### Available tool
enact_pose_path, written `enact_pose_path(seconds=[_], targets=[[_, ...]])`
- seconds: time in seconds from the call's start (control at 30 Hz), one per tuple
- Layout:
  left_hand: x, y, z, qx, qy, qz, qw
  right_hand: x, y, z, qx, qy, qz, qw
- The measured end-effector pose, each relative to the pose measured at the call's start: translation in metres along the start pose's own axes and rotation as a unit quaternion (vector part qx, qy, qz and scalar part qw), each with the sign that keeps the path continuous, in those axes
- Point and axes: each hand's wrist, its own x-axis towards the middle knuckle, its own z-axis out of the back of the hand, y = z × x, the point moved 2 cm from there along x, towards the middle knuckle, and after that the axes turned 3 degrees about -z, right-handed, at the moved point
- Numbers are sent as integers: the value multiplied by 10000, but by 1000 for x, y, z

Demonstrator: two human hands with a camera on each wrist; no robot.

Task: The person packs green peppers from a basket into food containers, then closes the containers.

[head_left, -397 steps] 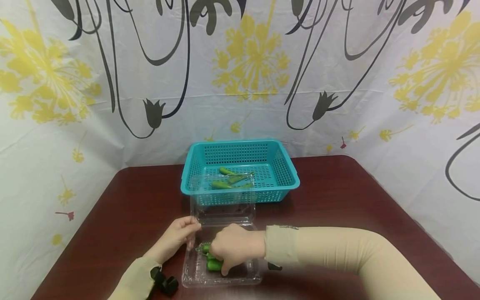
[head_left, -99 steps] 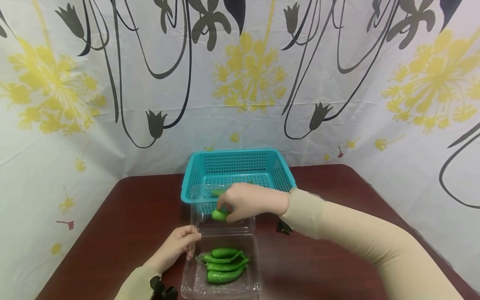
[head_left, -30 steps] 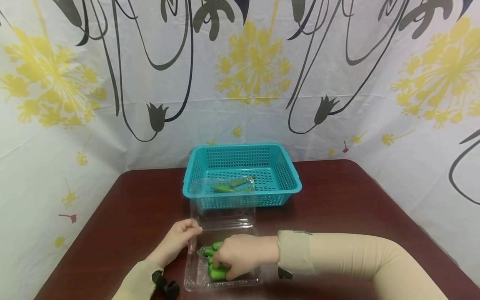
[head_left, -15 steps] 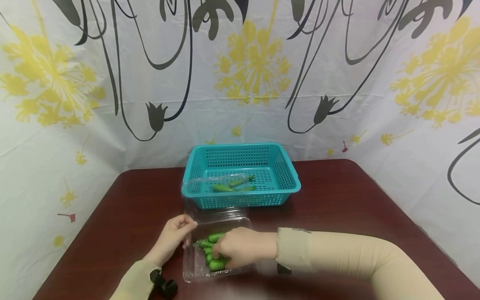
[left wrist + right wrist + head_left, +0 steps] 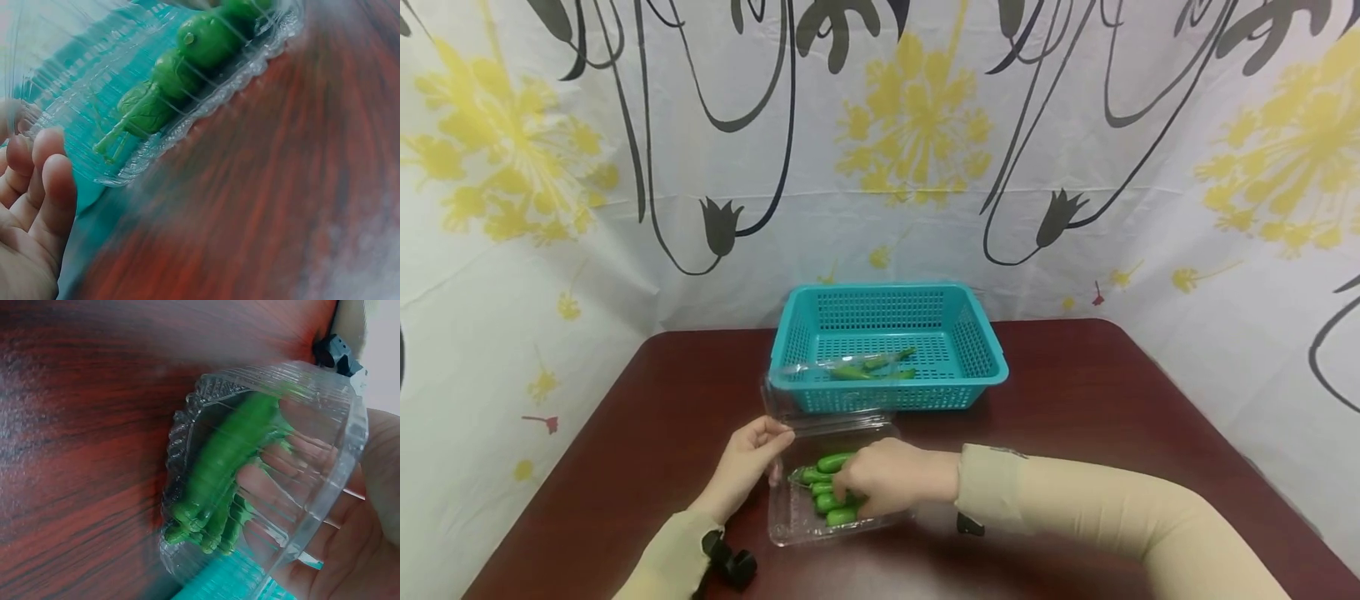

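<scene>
My left hand (image 5: 745,460) is pinching the clear clamshell (image 5: 790,527), forward of the worktop (image 5: 1060,400)'s back edge; my right hand (image 5: 893,477), fingers bent, is touching green peppers (image 5: 825,502) beneath, grip unclear.

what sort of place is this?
Likely a makeshift indoor recording setup: a creased floral-print sheet hangs around three sides of a dark reddish wood-grain table, and a black wrist-worn device shows.

Eight peppers (image 5: 827,503) visible, one box (image 5: 784,532), one basket (image 5: 977,340)

One tabletop (image 5: 1075,433) carries them: five peppers show in the box toward the near edge, three in the basket by the far edge. There is one left grip (image 5: 741,462), one right grip (image 5: 891,475) and two sleeves (image 5: 1060,492).
</scene>
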Motion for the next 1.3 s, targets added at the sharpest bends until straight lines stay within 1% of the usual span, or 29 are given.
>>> enact_pose_path(seconds=[0.13,0.2,0.27,0.37,0.43,0.47,0.57,0.67,0.73,0.8,0.9,1.03,1.17,1.3], targets=[[1,1,0,-54,98,-28,9999,-1,-5,5,184,-35,12,9998],[1,2,1,-70,96,-58,9999,-1,-8,14,326,-212,42,9992],[0,1,2,-71,72,-95,9999,0,-13,27,455,-505,84,9977],[0,0,2,-45,44,-157,9999,-2,-22,54,567,-1189,152,9912],[0,0,2,-45,29,-171,9998,-5,-30,73,697,-1694,181,9829],[0,0,2,-43,23,-169,9998,-7,-35,82,795,-1957,188,9772],[0,0,2,-43,19,-145,9999,-13,-51,107,1247,-2635,93,9565],[0,1,2,-52,10,-92,9999,-19,-72,128,1712,-3061,-245,9362],[0,1,2,-64,-14,-51,10000,-21,-88,136,1888,-3180,-550,9275],[0,1,2,-74,-50,-12,10000,-20,-104,141,1908,-3132,-870,9263],[-1,2,3,-88,-84,-21,9999,-14,-126,141,1780,-2881,-1271,9323],[-1,3,3,-164,-76,-55,9998,-6,-148,136,1696,-2371,-1741,9406],[-1,3,3,-214,-30,-68,9997,6,-164,126,1572,-1755,-2035,9503],[-1,3,3,-190,6,-62,9998,19,-178,112,1395,-1104,-2150,9603]])
